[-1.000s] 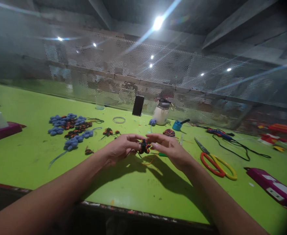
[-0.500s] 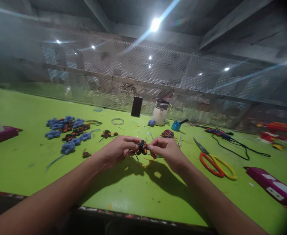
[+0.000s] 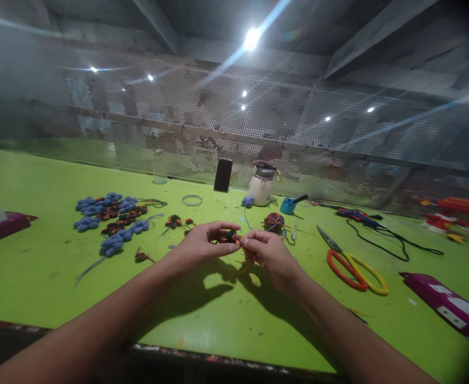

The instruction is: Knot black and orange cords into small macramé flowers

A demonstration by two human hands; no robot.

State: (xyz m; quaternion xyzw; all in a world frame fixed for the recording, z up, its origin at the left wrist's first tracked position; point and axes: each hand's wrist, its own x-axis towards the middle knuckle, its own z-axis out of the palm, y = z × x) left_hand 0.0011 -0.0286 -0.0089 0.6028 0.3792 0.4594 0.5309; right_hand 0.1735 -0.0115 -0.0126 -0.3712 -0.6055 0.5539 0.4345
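Observation:
My left hand (image 3: 206, 242) is closed, its thumb and fingers round a small dark multicoloured crocheted flower (image 3: 229, 237). At the flower's right edge, my right hand (image 3: 264, 250) pinches with thumb and forefinger; the bit it grips is mostly hidden by the fingertips. Both hands are just above the green table (image 3: 218, 325). Behind my right hand lies a ball of black, orange and purple yarn (image 3: 273, 222). Left of my left hand are a dark orange flower piece (image 3: 174, 221) and a small dark scrap of yarn work (image 3: 140, 257).
Blue crocheted flowers (image 3: 112, 244) lie in a group at left. Large scissors (image 3: 354, 266) with red and yellow handles lie at right, near a purple power strip (image 3: 444, 304). A phone (image 3: 223, 175), a jar (image 3: 260, 186) and a blue pot (image 3: 288, 206) stand at the back.
The flower has turned within my left hand and more of it is covered by my fingers. My right hand has shifted slightly down, its fingers more curled, uncovering more of the yarn ball.

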